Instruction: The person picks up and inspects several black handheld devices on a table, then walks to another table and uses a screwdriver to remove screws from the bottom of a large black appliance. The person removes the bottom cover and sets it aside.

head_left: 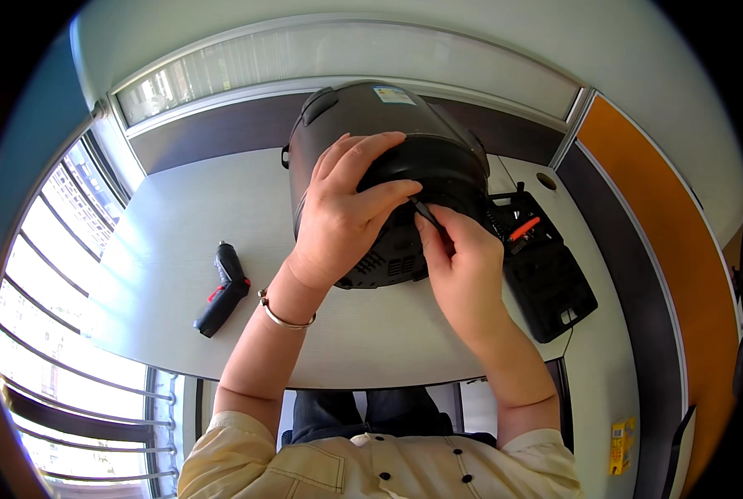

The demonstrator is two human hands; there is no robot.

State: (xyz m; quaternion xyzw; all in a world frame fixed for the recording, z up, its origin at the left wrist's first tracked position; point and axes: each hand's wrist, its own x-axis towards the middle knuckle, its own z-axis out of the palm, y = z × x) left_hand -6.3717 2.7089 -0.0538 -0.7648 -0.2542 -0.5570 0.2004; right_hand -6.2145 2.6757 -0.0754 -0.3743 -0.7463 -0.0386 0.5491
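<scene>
A large dark rounded appliance (346, 125), possibly an electric cooker, lies on its side on the table. Its slotted black vented face is turned toward me. My left hand (342, 200) rests on it with the fingers stretched and spread over the rim, the thumb reaching the edge near my right fingertips. Thumb and fingers of my right hand (463, 254) pinch a small, thin black piece (425, 214) against the appliance. Its exact kind is hard to make out, and the hands hide part of the vented face.
A black cordless screwdriver (224, 289) with red accents lies on the left of the pale table (172, 208). On the right sits an open black tool case (550, 287) with bits and an orange-red handled tool (524, 229). A partition (504, 133) stands behind; a barred window is at left.
</scene>
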